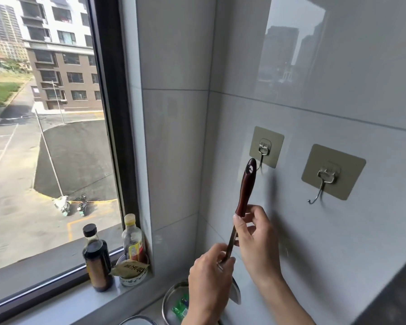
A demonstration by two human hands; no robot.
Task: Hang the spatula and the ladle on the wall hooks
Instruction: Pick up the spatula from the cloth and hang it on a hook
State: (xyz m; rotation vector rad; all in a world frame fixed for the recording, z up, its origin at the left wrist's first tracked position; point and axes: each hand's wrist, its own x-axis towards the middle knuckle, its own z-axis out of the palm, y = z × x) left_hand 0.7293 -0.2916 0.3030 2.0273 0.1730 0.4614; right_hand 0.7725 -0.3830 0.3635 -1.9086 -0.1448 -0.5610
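Hooks are both bare: the left hook [264, 152] and the right hook [324, 184] carry nothing, so neither utensil hangs yet, and no ladle is in view. The spatula [245, 191] stands nearly upright, long axis running from 7 o'clock to 1 o'clock, its handle hole just at the left hook's tip, blade down. The right hand [256, 238] pinches the wooden handle's base; the left hand [211, 280] is closed on the metal shaft above the blade.
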